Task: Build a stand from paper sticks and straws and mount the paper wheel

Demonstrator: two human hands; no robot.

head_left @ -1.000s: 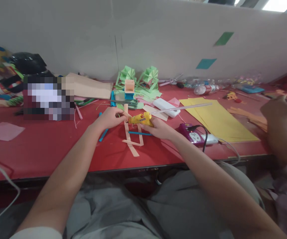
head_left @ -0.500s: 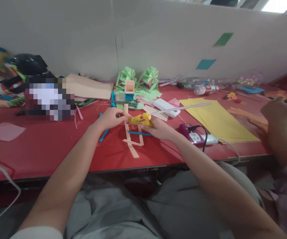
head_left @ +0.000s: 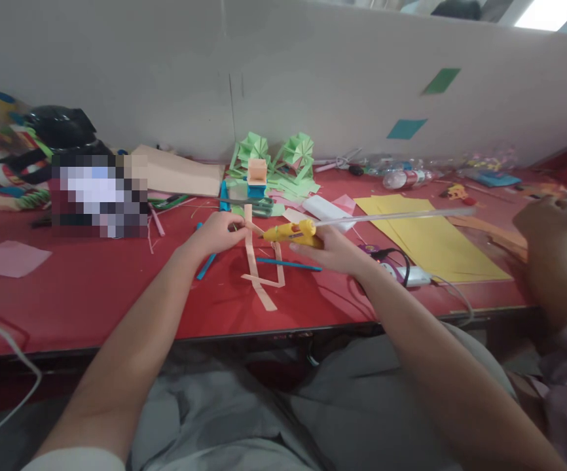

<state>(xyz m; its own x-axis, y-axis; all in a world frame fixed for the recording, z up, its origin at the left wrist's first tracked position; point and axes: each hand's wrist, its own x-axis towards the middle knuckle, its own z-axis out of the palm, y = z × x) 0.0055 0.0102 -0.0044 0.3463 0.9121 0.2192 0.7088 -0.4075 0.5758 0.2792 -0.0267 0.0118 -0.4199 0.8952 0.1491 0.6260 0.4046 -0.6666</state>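
Yellow glue gun (head_left: 293,232) is gripped in right hand (head_left: 335,248), held just above red table (head_left: 91,288), nozzle aimed left at peach paper strips (head_left: 258,261). Clear glue stick (head_left: 391,214) juts from gun's rear toward the right. Strip top is pinched by left hand (head_left: 217,232). Yellow paper sheets (head_left: 435,242) lie to the right, w/ a co-worker's hand (head_left: 548,219) beyond. Green paper fans (head_left: 274,154) stand by wall.

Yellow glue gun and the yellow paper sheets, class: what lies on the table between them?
In the head view, a white box lies between the glue gun and the yellow sheets.
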